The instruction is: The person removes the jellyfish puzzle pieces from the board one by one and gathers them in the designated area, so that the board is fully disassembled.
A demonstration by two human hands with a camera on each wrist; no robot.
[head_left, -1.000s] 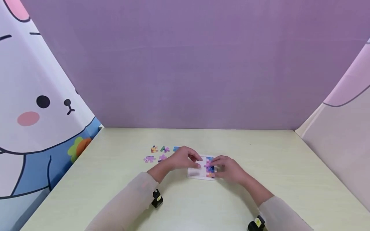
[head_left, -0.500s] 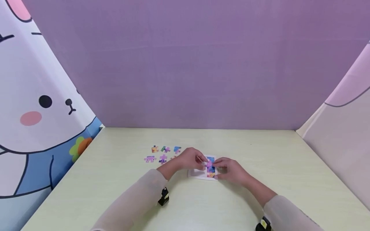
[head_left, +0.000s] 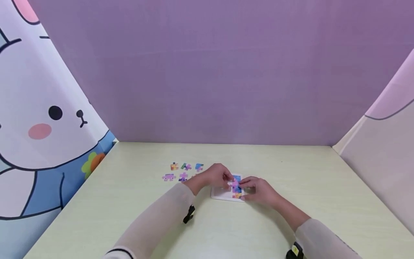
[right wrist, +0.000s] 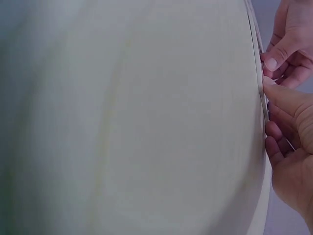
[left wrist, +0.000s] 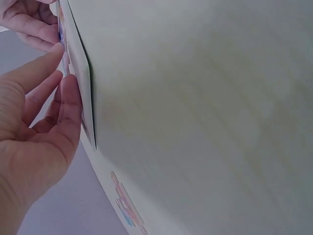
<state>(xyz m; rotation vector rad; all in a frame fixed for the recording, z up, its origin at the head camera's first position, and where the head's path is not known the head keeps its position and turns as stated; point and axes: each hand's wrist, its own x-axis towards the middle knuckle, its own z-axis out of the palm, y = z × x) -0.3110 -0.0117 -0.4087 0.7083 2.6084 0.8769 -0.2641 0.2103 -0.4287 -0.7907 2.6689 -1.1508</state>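
A white puzzle board (head_left: pixel 221 194) lies on the table in the head view, with a column of colourful jigsaw pieces (head_left: pixel 237 195) along its right side. My left hand (head_left: pixel 218 175) reaches over the board from the left, thumb and fingertips around a pink jigsaw piece (head_left: pixel 235 183). The left wrist view has the left hand (left wrist: pixel 41 117) at the board's face (left wrist: pixel 80 68), its fingertips partly hiding the pieces. From the right, my right hand (head_left: pixel 262 192) touches the pieces and the board's right edge. In the right wrist view, the right hand (right wrist: pixel 293 142) has its fingertips on that edge.
Several loose jigsaw pieces, such as a purple piece (head_left: pixel 169 177) and a blue one (head_left: pixel 199 167), lie on the table (head_left: pixel 145 201) left of the board. One beside the left forearm is partly hidden. A purple backdrop (head_left: pixel 207 90) rises behind the table.
My left hand has moved right across the board to the column of pieces. The pink piece now shows between both hands. My right hand has shifted slightly toward the board's right edge.
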